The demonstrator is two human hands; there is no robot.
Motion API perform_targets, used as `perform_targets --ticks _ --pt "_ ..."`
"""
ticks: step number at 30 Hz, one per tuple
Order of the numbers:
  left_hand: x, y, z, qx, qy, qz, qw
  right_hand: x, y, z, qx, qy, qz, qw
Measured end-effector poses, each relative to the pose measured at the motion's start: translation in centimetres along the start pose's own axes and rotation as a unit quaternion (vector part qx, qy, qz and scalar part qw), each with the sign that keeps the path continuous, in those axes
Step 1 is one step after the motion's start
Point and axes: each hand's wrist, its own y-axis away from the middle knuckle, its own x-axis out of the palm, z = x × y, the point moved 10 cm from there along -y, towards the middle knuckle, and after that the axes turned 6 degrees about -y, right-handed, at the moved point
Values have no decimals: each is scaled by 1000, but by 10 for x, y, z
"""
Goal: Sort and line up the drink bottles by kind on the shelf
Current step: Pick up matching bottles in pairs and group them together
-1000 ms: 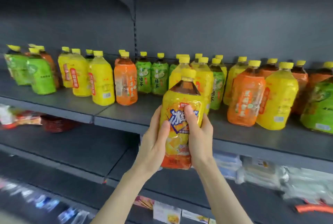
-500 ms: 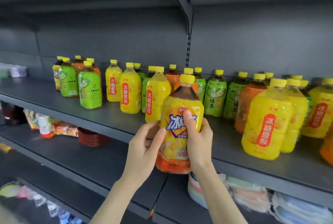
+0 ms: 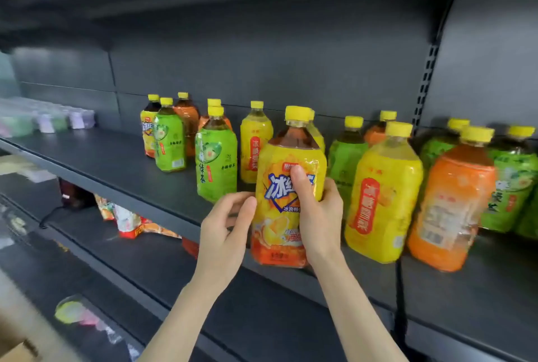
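I hold an iced-tea bottle [image 3: 283,192] with a yellow-and-orange label and yellow cap upright in front of the shelf edge [image 3: 151,198]. My right hand [image 3: 317,210] grips its right side, thumb across the label. My left hand [image 3: 227,227] touches its lower left side with curled fingers. On the grey shelf stand mixed bottles: green-label ones [image 3: 217,158], yellow pear-drink ones [image 3: 381,204], orange-label ones [image 3: 451,210]. A second iced-tea bottle [image 3: 146,131] stands at the far left of the group, partly hidden behind a green one [image 3: 169,140].
Left of the bottles the shelf board [image 3: 87,155] is bare up to small blurred pastel containers [image 3: 46,121]. Snack packets [image 3: 131,222] lie on the shelf below. A slotted upright post [image 3: 428,79] divides the back wall at right.
The view has swung left and come closer to the shelf, carrying the held bottle leftward along the row. My left hand has slid lower on the bottle, its fingers more curled.
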Motion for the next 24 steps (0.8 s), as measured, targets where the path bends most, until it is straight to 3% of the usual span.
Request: perform_targets --ticks 4,14,24 --pt "-39 -38 38 0 3 7 1000 50 -14 -26 -23 7 -18 1000" --pt "-126 -106 108 22 46 111 992 151 -14 -90 -50 59 -126 989" --pt "-182 -158 155 2 69 107 992 228 -39 -132 -58 90 -140 984"
